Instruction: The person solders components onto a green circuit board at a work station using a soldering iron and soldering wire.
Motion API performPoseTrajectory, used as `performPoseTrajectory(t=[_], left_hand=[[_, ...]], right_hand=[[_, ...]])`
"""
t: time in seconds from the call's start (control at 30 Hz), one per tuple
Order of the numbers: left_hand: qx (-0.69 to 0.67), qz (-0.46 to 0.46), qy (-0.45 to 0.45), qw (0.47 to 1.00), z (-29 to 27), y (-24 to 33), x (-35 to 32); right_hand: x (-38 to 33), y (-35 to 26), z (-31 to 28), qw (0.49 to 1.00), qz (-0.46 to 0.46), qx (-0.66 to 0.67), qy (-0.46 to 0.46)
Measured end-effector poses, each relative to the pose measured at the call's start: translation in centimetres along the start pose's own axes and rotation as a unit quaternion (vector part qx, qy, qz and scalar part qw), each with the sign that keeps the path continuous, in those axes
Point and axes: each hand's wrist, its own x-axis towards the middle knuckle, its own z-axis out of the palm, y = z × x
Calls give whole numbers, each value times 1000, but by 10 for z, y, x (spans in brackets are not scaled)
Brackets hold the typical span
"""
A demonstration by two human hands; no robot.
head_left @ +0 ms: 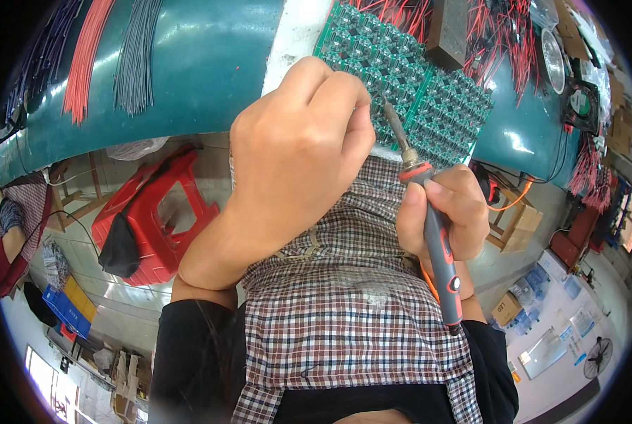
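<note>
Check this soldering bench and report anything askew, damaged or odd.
Nothing looks damaged. The green circuit board panel lies flat on the teal table. The right hand holds the soldering iron with its tip at the panel; the left hand is closed beside it. Loose red wires lie tangled behind.

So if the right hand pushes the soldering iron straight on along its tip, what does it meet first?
The right hand points the soldering iron up and left; its tip would meet the green circuit board first, close by the left hand. Depth is unclear; it may already touch.
</note>
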Motion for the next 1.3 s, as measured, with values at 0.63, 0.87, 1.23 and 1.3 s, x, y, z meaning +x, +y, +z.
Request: performPoseTrajectory(t=[0.63, 0.87, 1.23, 1.3], left_hand=[[-4, 4, 5, 1000, 2, -3, -1], [9, 4, -11, 1000, -9, -2, -11], [-4, 2, -7, 1000, -5, -4, -16], [-2, 4, -11, 1000, -4, -4, -16]], right_hand=[[0, -6, 8, 999, -6, -44, -3], [-5, -11, -9, 1000, -4, -10, -1], [-11, -10, -1, 1000, -7, -9, -15], [-11, -10, 1, 1000, -7, -16, -6]])
